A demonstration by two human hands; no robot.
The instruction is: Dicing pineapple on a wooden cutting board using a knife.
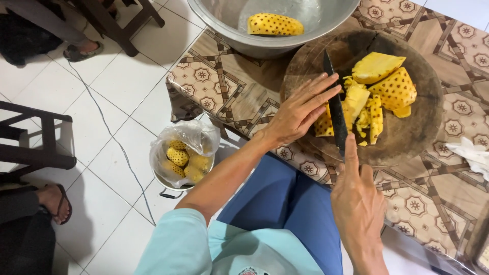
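A round dark wooden cutting board (407,137) lies on the patterned table and carries several peeled pineapple pieces (387,84). My right hand (356,203) grips the handle of a dark knife (335,109), index finger along its spine, the blade set across a pineapple piece. My left hand (300,109) lies flat with fingers spread, pressing on the pineapple chunk (324,127) beside the blade.
A large metal bowl (265,40) at the table's far edge holds one peeled pineapple piece (275,24). A pot lined with a plastic bag (183,153) of peels stands on the tiled floor. Dark stools and other people's sandalled feet are at the left. A white tissue (473,155) lies at the right.
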